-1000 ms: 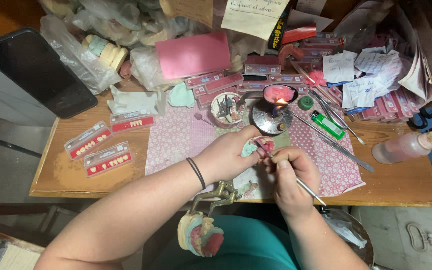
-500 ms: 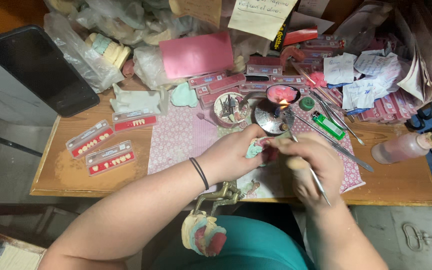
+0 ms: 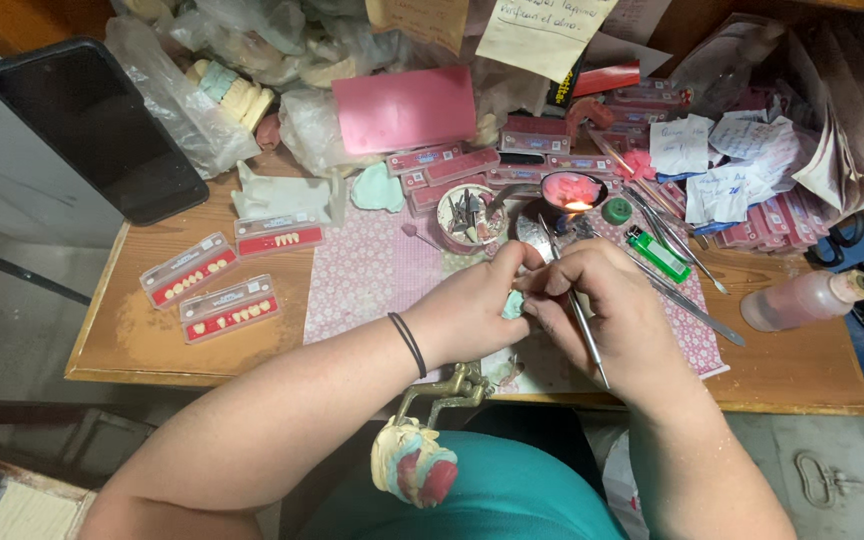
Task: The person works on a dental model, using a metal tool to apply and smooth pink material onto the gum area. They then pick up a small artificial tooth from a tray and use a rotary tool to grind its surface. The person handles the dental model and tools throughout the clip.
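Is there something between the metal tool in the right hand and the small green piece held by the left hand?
Nothing visible. The right hand holds the metal tool right beside the small green piece pinched in the left hand.

3 red-and-clear tooth cards (image 3: 222,283) lie left on the desk; a dark phone (image 3: 92,130) far left; a pink card (image 3: 405,108) and paper notes (image 3: 542,35) behind.

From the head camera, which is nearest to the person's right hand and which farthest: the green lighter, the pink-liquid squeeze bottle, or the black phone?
Measured from the right hand:
1. Green lighter, just above the hand, slightly to its right.
2. Squeeze bottle, lying near the desk's right edge.
3. Black phone, far off at the upper left corner.
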